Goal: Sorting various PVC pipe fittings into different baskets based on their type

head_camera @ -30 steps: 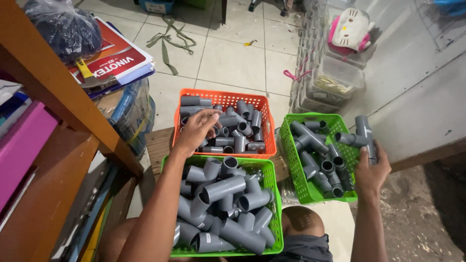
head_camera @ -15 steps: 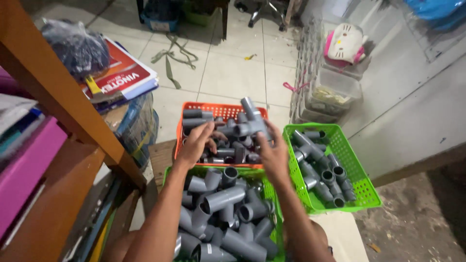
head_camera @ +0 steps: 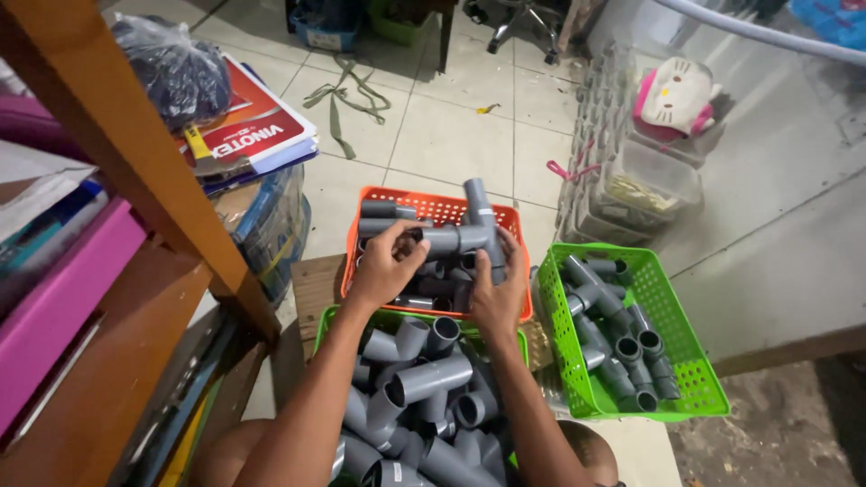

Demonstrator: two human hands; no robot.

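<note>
Both hands meet above the orange basket (head_camera: 433, 206). My left hand (head_camera: 386, 261) grips a short grey pipe piece (head_camera: 433, 239) by its left end. My right hand (head_camera: 499, 289) holds a grey tee fitting (head_camera: 480, 216) whose stem points up. The pipe piece and the tee are pressed together end to end. Under my forearms a green basket (head_camera: 325, 320) is heaped with several grey pipe fittings (head_camera: 424, 383). A second green basket (head_camera: 667, 334) to the right holds several joined grey fittings.
A slanted wooden shelf post (head_camera: 135, 153) and shelves with books and folders fill the left. A stack of magazines (head_camera: 257, 135) with a dark plastic bag on it lies on a wrapped bundle. Clear plastic boxes (head_camera: 645, 194) stand at the right, on the tiled floor.
My right hand came in from the right green basket with a tee fitting. My left hand lifted a pipe piece from the orange basket, and the two parts now meet.
</note>
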